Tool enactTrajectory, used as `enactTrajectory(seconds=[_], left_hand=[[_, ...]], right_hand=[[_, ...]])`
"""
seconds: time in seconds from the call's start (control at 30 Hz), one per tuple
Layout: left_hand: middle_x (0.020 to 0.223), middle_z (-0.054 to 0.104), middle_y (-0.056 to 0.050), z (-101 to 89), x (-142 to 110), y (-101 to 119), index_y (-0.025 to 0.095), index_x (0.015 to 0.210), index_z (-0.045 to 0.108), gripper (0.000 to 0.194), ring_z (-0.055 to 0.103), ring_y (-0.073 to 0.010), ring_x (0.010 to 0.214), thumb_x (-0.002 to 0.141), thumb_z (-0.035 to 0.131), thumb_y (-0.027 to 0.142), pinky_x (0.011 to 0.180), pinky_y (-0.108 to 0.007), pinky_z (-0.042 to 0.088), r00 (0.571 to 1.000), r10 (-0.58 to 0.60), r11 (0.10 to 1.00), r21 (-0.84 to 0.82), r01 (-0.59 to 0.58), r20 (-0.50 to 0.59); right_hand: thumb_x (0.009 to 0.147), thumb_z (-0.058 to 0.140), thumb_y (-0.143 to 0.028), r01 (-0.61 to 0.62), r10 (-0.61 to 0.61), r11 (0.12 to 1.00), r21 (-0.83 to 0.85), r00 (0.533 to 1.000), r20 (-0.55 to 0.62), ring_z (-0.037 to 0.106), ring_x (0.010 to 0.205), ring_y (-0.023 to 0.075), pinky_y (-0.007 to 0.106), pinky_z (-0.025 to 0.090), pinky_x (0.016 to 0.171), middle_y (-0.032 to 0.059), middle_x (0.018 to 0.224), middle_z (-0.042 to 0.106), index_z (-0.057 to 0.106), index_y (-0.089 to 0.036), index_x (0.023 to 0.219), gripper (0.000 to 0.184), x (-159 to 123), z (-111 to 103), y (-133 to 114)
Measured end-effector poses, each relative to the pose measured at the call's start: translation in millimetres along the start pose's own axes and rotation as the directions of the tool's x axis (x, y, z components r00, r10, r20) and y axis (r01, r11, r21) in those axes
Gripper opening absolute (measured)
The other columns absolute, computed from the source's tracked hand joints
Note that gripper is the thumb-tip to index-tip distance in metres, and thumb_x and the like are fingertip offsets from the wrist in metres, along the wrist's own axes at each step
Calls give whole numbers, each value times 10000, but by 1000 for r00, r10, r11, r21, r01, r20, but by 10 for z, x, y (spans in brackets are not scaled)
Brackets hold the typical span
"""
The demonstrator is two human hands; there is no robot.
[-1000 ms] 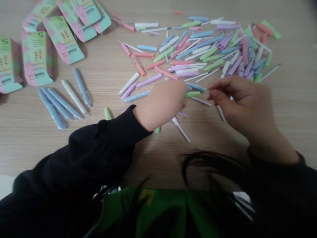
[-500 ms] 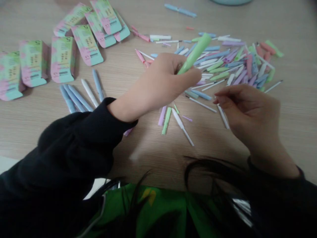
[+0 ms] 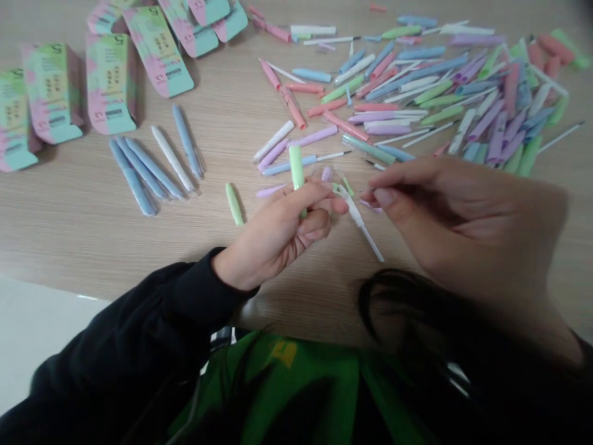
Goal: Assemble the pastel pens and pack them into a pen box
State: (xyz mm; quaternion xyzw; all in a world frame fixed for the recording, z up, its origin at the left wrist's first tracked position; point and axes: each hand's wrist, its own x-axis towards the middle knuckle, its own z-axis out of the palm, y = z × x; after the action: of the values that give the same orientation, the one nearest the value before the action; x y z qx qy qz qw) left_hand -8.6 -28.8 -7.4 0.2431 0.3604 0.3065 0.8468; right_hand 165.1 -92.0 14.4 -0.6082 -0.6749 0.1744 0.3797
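Hands, two: left hand (image 3: 278, 228) and right hand (image 3: 482, 228). Boxes (image 3: 111, 86), eight, far left of the hands, some overlapping. Blue pens (image 3: 188, 139), four, and white pen (image 3: 171, 156), one, left of and beyond the left hand. Green barrels, two: one (image 3: 295, 164) in the left hand, one (image 3: 234, 204) just left of it. Loose pen parts (image 3: 433, 63) beyond the hands: many, too overlapped to count.

Looks dim and a bit foggy all over. Turns dark down by the black sleeves (image 3: 139, 346) and in the top right corner. Shows soft shadow on the table (image 3: 92, 247) below the left hand (image 3: 278, 233). Makes the right hand (image 3: 486, 228) a little blurry and the tiny letters (image 3: 105, 81) fuzzy.
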Motion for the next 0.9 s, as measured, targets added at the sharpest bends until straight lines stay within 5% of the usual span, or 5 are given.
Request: enactTrajectory(seconds=[0.4, 0.63, 0.9], left_hand=[[434, 327, 90, -105, -17, -77, 86, 745, 711, 163, 168, -12, 386, 864, 602, 111, 452, -155, 260, 992, -93, 996, -3, 93, 89], [694, 694, -38, -68, -55, -70, 108, 794, 641, 103, 228, 20, 378, 851, 579, 49, 466, -152, 275, 993, -98, 993, -56, 103, 71], [693, 705, -45, -68, -79, -52, 114, 817, 623, 72, 255, 16, 391, 864, 605, 61, 470, -157, 249, 991, -65, 997, -22, 68, 120]], right_hand=[[896, 614, -91, 99, -109, 984, 148, 992, 60, 680, 871, 212, 381, 561, 788, 17, 939, 712, 701, -294, 947, 227, 10, 53, 110], [878, 629, -90, 62, -76, 985, 164, 994, 77, 677, 861, 212, 379, 562, 766, 17, 911, 706, 705, -289, 928, 219, 1, 78, 110], [866, 624, -88, 94, -104, 990, 107, 990, 93, 677, 870, 220, 385, 566, 778, 21, 928, 711, 701, -284, 931, 221, 8, 38, 111]])
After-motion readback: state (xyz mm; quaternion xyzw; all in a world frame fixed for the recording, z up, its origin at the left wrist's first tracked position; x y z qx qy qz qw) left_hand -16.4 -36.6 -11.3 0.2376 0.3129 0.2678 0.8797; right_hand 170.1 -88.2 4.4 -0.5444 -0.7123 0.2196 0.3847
